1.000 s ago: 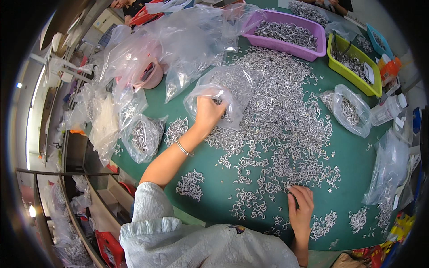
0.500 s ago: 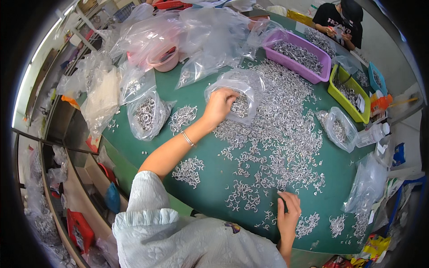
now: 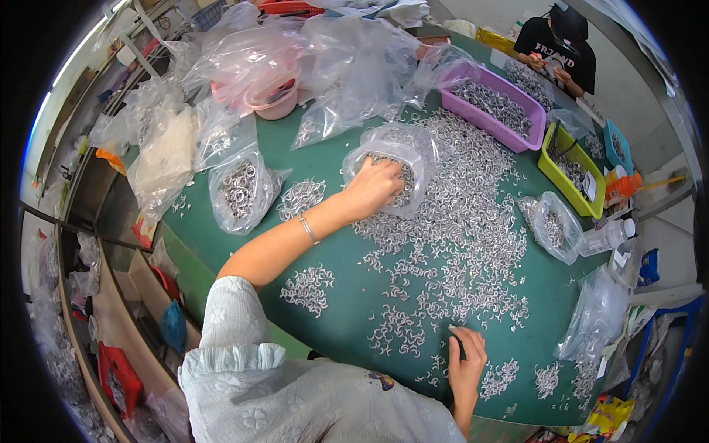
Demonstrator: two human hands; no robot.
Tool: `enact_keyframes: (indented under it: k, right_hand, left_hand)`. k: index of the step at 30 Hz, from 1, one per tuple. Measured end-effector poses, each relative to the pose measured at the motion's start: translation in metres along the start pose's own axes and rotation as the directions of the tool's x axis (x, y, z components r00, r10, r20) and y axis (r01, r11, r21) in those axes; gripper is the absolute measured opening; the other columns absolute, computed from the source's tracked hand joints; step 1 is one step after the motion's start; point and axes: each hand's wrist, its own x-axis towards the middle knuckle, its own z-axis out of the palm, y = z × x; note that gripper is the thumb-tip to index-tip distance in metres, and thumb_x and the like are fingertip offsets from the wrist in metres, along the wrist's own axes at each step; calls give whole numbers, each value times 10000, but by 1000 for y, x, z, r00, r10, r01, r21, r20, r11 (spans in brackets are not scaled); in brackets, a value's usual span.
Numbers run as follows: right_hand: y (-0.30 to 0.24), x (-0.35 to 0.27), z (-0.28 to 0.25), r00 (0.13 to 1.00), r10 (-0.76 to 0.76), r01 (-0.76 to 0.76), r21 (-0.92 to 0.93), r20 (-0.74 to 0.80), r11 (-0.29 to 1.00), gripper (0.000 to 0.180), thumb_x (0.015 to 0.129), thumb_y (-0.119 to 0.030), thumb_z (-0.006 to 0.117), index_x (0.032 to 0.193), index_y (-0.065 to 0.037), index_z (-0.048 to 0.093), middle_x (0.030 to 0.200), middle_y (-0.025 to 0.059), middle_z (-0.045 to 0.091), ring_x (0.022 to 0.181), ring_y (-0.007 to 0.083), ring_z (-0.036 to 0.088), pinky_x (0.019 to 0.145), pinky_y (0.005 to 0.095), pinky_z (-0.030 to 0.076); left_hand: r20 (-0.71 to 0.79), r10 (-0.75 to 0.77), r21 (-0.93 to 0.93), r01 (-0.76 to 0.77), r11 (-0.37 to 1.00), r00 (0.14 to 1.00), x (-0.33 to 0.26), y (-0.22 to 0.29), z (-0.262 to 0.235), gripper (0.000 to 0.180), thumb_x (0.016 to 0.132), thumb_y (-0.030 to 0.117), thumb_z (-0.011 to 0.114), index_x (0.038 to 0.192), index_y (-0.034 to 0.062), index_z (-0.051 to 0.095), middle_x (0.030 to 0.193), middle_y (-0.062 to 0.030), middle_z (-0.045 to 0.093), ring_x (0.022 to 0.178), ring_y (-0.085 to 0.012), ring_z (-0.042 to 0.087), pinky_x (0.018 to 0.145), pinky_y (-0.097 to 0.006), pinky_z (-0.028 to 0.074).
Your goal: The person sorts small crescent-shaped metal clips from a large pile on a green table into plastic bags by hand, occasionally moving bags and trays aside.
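My left hand (image 3: 378, 187) reaches into the mouth of a clear plastic bag (image 3: 422, 177) filled with small curved metal pieces. Its fingers are curled down among the pieces, and the fingertips are hidden. A wide heap of the same crescent-shaped metal pieces (image 3: 473, 214) spreads over the green tabletop (image 3: 343, 255) to the right of the bag. Near the front edge rests my right hand (image 3: 465, 358), thumb and fingers apart, with nothing visible in it. It lies between a loose scatter of pieces and a small pile (image 3: 500, 379).
Left of my arm are another filled bag (image 3: 244, 196) and small piles. A purple basket (image 3: 491, 105), a green basket (image 3: 569, 170) and a bottle (image 3: 609, 238) stand on the right. Plastic bags (image 3: 354, 63) cover the back. A person (image 3: 557, 48) works at the far right.
My left hand has gone from a pinch at the bag's back to a lower, more spread reach over its contents. The right hand has shifted slightly, its fingers still apart.
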Motion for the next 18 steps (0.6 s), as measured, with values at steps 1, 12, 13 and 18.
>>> enact_keyframes:
  k: [1, 12, 13, 18]
  right_hand:
    - [1, 0, 1, 1000, 1, -1, 3, 1, 1000, 155, 807, -4, 619, 960, -1, 648, 930, 140, 638, 856, 301, 584, 783, 375, 418]
    - [0, 2, 4, 1000, 5, -5, 20, 10, 1000, 159, 811, -11, 618, 967, -5, 648, 929, 139, 636, 854, 301, 582, 786, 375, 418]
    - [0, 2, 4, 1000, 4, -4, 22, 8, 1000, 159, 811, -13, 619, 967, -5, 649, 929, 139, 636, 855, 301, 583, 786, 375, 418]
    - [-1, 0, 2, 1000, -4, 4, 11, 1, 1000, 158, 812, -17, 620, 966, -3, 650, 930, 140, 637, 856, 301, 584, 788, 374, 420]
  left_hand:
    - [-12, 19, 12, -19, 1000, 1000, -1, -1, 0, 160, 638, 91, 724, 780, 94, 650, 940, -54, 530, 960, -229, 505, 765, -386, 344]
    - [-48, 148, 219, -135, 966, 988, -4, -1, 9, 64, 690, 116, 671, 717, 71, 636, 854, -50, 497, 871, -217, 489, 708, -350, 366]
    - [-63, 142, 190, -128, 973, 988, -6, -2, 12, 57, 691, 110, 668, 710, 70, 632, 847, -51, 494, 864, -215, 488, 704, -348, 366]
    - [-130, 104, 140, -85, 986, 986, -9, -2, 20, 50, 677, 119, 632, 657, 78, 613, 859, -67, 499, 884, -219, 487, 715, -359, 359]
